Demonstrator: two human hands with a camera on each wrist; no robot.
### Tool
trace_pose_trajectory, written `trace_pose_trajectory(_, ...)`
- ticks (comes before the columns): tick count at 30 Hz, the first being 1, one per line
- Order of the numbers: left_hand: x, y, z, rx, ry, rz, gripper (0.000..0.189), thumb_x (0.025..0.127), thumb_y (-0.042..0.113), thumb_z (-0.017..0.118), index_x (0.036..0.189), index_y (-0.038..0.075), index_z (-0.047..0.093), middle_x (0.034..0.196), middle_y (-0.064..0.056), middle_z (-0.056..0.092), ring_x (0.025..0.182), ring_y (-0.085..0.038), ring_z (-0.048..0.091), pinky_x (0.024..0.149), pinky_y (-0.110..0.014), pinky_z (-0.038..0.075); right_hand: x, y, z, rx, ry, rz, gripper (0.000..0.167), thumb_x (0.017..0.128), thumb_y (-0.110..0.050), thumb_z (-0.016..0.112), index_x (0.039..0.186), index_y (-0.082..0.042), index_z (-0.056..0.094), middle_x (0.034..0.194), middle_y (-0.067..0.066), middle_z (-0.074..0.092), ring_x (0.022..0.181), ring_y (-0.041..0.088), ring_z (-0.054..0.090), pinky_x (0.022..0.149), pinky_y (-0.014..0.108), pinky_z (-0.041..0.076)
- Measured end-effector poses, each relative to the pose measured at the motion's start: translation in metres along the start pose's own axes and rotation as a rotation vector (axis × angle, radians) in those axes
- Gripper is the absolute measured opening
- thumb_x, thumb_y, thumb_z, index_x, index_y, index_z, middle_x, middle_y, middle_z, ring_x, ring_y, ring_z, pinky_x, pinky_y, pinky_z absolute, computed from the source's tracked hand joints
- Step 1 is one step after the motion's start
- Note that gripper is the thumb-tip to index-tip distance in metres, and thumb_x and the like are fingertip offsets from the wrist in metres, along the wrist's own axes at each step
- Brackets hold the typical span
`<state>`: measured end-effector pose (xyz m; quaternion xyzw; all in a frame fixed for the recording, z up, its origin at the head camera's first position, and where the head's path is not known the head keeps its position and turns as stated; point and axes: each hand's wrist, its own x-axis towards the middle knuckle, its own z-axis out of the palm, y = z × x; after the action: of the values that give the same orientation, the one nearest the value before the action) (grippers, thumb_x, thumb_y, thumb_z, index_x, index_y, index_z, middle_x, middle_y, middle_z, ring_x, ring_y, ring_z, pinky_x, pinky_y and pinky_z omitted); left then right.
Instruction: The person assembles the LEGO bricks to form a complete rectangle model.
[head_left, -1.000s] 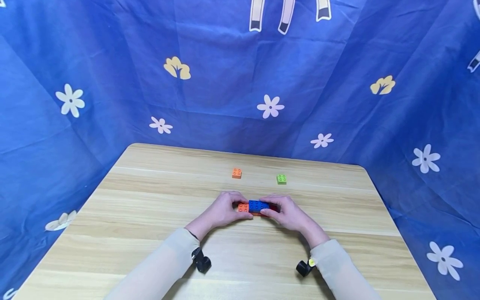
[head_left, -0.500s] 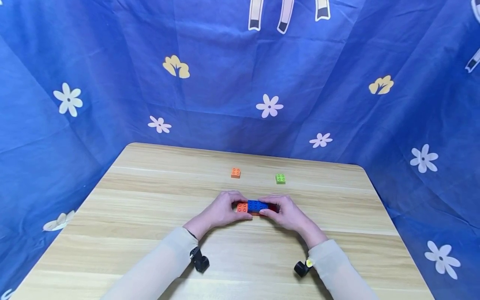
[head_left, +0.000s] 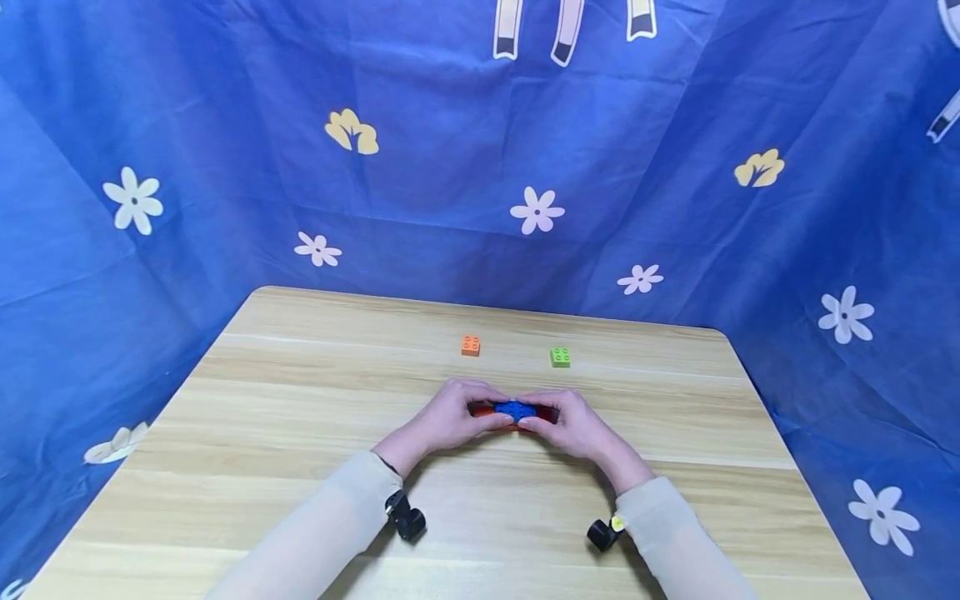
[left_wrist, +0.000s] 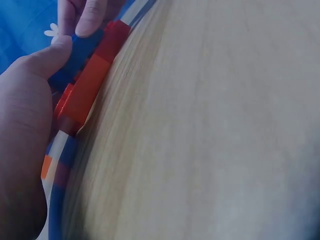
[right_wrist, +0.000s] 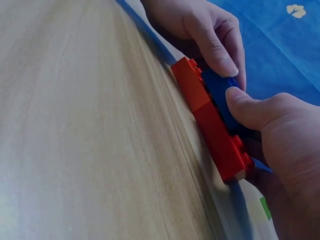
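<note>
A blue building brick (head_left: 514, 411) lies across the tops of an orange brick (right_wrist: 191, 85) and a red brick (right_wrist: 220, 145), which stand end to end. My left hand (head_left: 453, 414) pinches the left part of the blue brick between thumb and fingers. From the other side, my right hand (head_left: 573, 423) pinches its right part. The thumbs almost meet on the near side, as the right wrist view shows. Studs on the orange and red bricks stick out past both ends of the blue one. The hands hide much of the blue brick.
Behind the hands, a small orange brick (head_left: 470, 346) and a light green brick (head_left: 560, 357) lie apart on the wooden table (head_left: 337, 358). A blue patterned cloth (head_left: 450, 167) hangs around the table's back and sides.
My left hand has moved right from the orange brick's end and now pinches the blue brick. The right hand has kept its hold on the blue brick.
</note>
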<state>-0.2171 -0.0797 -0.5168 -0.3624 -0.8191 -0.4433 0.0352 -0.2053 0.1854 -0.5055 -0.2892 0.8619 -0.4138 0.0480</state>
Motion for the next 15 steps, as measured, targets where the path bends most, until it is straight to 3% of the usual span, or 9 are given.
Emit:
trace_pose_trajectory(8, 0.0002, -0.0020, 0.0036, -0.021, 0.008, -0.080, 0.031, 0.092, 0.037, 0.086, 0.118, 0.019, 0.082, 0.111, 0.012, 0.077, 0.103, -0.002, 0.070, 0.088, -0.028, 0.057, -0.0008, 0.0053, 0.0036, 0.100, 0.042, 0.092, 0.041, 0.095, -0.032, 0.083, 0.132, -0.014, 0.076, 0.126, 0.000, 0.075, 0.117, 0.014, 0.068, 0.097, 0.036, 0.056)
trace_pose_trajectory(15, -0.0005, -0.0027, 0.0045, -0.028, 0.015, -0.104, 0.033, 0.091, 0.038, 0.086, 0.118, 0.020, 0.082, 0.111, 0.011, 0.078, 0.105, -0.003, 0.070, 0.091, -0.028, 0.056, 0.0007, 0.0077, 0.0030, 0.059, 0.042, 0.071, 0.042, 0.095, -0.037, 0.083, 0.130, -0.016, 0.078, 0.123, -0.001, 0.076, 0.116, 0.015, 0.068, 0.097, 0.037, 0.056)
